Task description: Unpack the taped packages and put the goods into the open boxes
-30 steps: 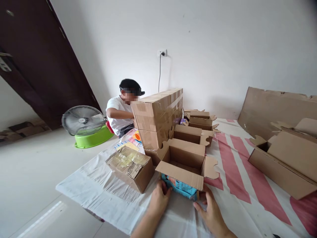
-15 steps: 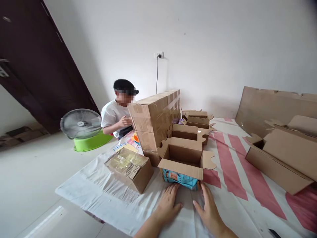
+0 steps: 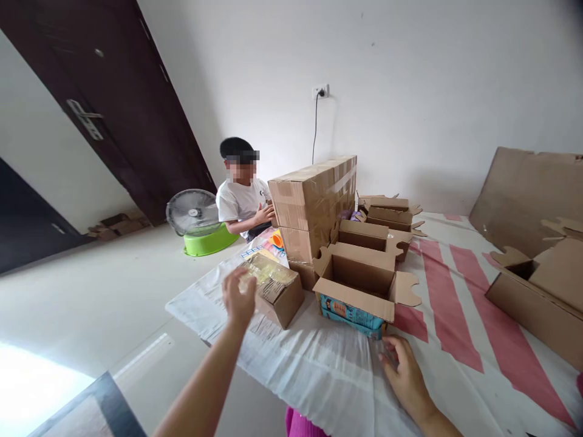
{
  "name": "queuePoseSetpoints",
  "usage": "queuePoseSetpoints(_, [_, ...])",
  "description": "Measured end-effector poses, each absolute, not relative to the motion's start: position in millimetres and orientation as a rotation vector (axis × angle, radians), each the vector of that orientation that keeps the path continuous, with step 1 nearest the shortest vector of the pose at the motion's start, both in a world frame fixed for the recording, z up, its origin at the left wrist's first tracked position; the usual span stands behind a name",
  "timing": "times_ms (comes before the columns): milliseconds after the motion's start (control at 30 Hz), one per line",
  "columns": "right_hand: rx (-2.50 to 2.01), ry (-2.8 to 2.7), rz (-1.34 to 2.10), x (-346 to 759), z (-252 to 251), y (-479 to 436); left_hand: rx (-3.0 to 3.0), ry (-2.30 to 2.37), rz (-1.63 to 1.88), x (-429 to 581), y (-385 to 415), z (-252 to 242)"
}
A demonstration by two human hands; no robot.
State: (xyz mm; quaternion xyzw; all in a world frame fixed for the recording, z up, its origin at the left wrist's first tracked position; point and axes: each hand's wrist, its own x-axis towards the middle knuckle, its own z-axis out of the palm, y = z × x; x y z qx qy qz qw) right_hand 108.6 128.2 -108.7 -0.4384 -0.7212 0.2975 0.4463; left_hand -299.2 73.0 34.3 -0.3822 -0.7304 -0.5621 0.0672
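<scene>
My left hand (image 3: 239, 297) is raised beside the closed, taped cardboard box (image 3: 288, 301) at the table's left side, fingers apart and curved. Whether it touches that box I cannot tell. My right hand (image 3: 405, 370) rests low over the cloth with loosely bent fingers, holding nothing. Its fingertips are near the lower right corner of a blue printed packet (image 3: 350, 314), which lies against the front of an open cardboard box (image 3: 359, 273). That box has its flaps spread and a dark interior.
Tall taped boxes (image 3: 291, 212) stand behind, with more open boxes (image 3: 364, 233) in a row. At right are another open box (image 3: 537, 303) and a cardboard sheet (image 3: 523, 188). A person (image 3: 243, 200) sits across the striped tablecloth (image 3: 437, 279). A fan (image 3: 194, 212) stands left.
My left hand has left the blue packet's front and moved left to the taped box. My right hand stays near the packet's right corner. The view has turned left.
</scene>
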Motion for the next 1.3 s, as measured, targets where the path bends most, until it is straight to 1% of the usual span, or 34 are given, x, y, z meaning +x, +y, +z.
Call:
queuePoseSetpoints(67, [-1.085, -1.789, 0.746, 107.3, -104.5, 127.5, -1.084, -2.371, -1.701, -340.3, 86.6, 52.4])
queuePoseSetpoints(167, [-1.086, -1.771, 0.755, 107.6, -98.6, 125.9, -1.243, -2.640, -1.728, -369.3, 95.4, 62.5])
queuePoseSetpoints(300, [-1.091, -1.726, 0.781, 110.2, -90.8, 123.5, -1.531, -2.806, -1.695, -362.4, 73.6, 56.2])
queuePoseSetpoints(400, [-1.095, -1.695, 0.839, 110.3, -84.8, 122.6, -1.590, -2.835, -1.607, -344.5, 39.7, 49.5])
queuePoseSetpoints(567, [-1.123, -1.617, 1.024, 106.5, -68.9, 112.2, -1.471, -3.025, -1.301, -281.6, -5.3, 39.8])
queuePoseSetpoints(700, [-1.155, -1.469, 1.206, 116.8, -48.3, 87.6, -1.413, -2.900, -1.184, -190.7, -12.6, 18.1])
queuePoseSetpoints(733, [-1.145, -1.418, 1.240, 124.0, -43.8, 81.1, -1.477, -2.845, -1.199, -167.1, -12.8, 11.1])
queuePoseSetpoints(833, [-1.142, -1.238, 1.242, 158.5, -36.7, 67.2, -1.998, -2.542, -1.304, -110.5, -13.8, -4.1])
queuePoseSetpoints(900, [-1.227, -1.157, 1.189, 190.2, -36.5, 62.7, -2.358, -2.359, -1.326, -89.0, -13.8, -5.0])
queuePoseSetpoints(967, [-1.371, -1.172, 1.109, 225.1, -37.3, 60.0, -2.552, -2.227, -1.376, -78.8, -11.2, 0.5])
queuePoseSetpoints(1033, [-1.528, -1.301, 0.912, 259.7, -38.3, 57.8, -2.555, -2.111, -1.481, -74.7, -5.9, 8.3])
queuePoseSetpoints(1100, [-1.653, -1.493, 0.591, 291.2, -40.7, 55.5, -2.462, -2.047, -1.569, -72.5, 1.4, 15.1])
queuePoseSetpoints(1200, [-1.842, -1.746, 0.094, 328.5, -52.9, 52.8, -2.366, -2.105, -1.606, -69.1, 12.9, 21.1])
queuePoseSetpoints(1233, [-1.926, -1.799, -0.006, 337.4, -59.7, 52.2, -2.371, -2.110, -1.614, -68.0, 16.2, 22.2])
queuePoseSetpoints(1300, [-2.071, -1.880, -0.061, 349.2, -75.4, 51.5, -2.424, -2.056, -1.630, -66.4, 21.3, 23.8])
